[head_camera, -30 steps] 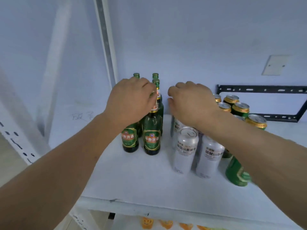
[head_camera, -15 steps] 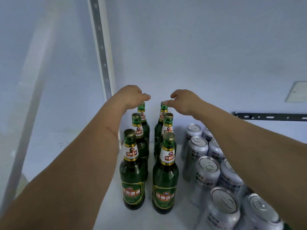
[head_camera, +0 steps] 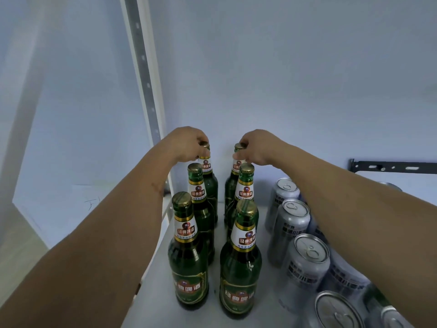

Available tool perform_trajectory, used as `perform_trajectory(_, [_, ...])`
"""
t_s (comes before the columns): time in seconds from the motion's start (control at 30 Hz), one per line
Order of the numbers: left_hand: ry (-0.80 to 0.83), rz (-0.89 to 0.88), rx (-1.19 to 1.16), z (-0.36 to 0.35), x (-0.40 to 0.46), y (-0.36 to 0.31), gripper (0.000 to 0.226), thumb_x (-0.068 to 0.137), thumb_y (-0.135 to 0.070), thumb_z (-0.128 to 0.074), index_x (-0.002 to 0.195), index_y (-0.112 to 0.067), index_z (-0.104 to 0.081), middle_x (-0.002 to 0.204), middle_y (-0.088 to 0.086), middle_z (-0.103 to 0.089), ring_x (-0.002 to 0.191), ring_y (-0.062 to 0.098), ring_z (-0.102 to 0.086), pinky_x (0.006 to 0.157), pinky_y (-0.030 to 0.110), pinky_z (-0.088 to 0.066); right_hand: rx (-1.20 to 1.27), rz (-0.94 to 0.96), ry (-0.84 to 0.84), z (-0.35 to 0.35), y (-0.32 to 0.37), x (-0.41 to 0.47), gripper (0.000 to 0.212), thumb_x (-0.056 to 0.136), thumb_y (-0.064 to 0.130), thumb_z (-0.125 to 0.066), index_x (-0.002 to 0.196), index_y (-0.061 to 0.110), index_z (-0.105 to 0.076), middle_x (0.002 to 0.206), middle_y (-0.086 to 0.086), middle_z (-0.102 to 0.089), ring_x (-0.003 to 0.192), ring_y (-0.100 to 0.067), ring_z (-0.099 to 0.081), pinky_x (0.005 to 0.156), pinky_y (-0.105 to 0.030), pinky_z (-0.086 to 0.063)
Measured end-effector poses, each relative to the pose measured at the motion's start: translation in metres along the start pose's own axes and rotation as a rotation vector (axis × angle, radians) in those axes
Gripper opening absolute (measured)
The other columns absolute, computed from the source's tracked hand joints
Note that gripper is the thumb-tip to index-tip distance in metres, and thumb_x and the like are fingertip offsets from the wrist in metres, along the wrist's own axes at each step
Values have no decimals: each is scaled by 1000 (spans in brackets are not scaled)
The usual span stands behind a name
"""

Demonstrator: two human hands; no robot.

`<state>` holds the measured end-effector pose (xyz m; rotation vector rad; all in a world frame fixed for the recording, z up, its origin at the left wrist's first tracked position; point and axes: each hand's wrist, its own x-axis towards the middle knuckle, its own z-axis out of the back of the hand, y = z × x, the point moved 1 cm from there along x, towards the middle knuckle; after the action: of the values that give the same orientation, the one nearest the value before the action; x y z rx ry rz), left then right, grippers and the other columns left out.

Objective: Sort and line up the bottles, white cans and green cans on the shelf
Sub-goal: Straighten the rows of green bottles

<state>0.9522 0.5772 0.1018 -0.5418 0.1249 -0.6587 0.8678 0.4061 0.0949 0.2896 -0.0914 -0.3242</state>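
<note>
Several green glass bottles stand upright in two rows on the white shelf (head_camera: 267,290). My left hand (head_camera: 186,144) is shut on the neck of the rear left bottle (head_camera: 209,181). My right hand (head_camera: 259,145) pinches the neck of the rear right bottle (head_camera: 230,185). In front stand the middle bottles (head_camera: 198,209) and the front bottles (head_camera: 240,263). White cans (head_camera: 292,223) line up to the right of the bottles, partly hidden under my right forearm. Only a dark green sliver at the lower right could be a green can.
A white slotted shelf upright (head_camera: 144,74) rises just left of the bottles. The white back wall (head_camera: 283,67) is close behind them. A black metal bracket (head_camera: 392,165) runs along the wall at the right.
Both hands have come down from above the caps onto the necks of the two rear bottles. The view has moved closer to the shelf.
</note>
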Motion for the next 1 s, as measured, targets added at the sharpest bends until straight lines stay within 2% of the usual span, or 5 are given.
perform_trajectory(0.27, [-1,-13,-24,-4,5,0,39,85,-23,-75,121,-12,-63,113,8,-67,92,25,-70,92,46,-54,86,-33,-8,2,-5,-12,56,90,48,-64,120,1,-59,116,-13,-64,106,-28,-58,81,-35,-44])
perform_trajectory(0.43, [57,29,67,7,-14,5,71,85,-51,-69,143,-18,-46,141,4,-53,120,24,-55,102,43,-46,103,70,-106,25,-2,-53,49,91,54,-58,113,10,-62,103,0,-65,92,-18,-59,74,-30,-44])
perform_trajectory(0.6, [185,10,-140,18,-52,9,47,83,-51,-67,114,-17,-69,109,0,-69,97,16,-67,84,31,-56,194,188,200,28,-4,-89,37,85,49,-68,113,24,-66,99,8,-70,87,-9,-67,64,-16,-44])
perform_trajectory(0.93, [169,20,-126,1,-68,16,29,81,-40,-74,98,-16,-74,88,-3,-77,81,15,-73,87,36,-57,181,196,73,13,-7,-83,32,88,37,-70,110,15,-65,89,3,-69,71,-3,-58,55,-5,-39])
perform_trajectory(1.0, [156,36,-120,1,-71,13,34,81,-43,-73,101,-16,-74,91,-1,-76,86,18,-72,90,38,-56,139,191,57,12,-7,-86,41,86,44,-70,117,18,-62,104,3,-67,86,-8,-60,66,-12,-42])
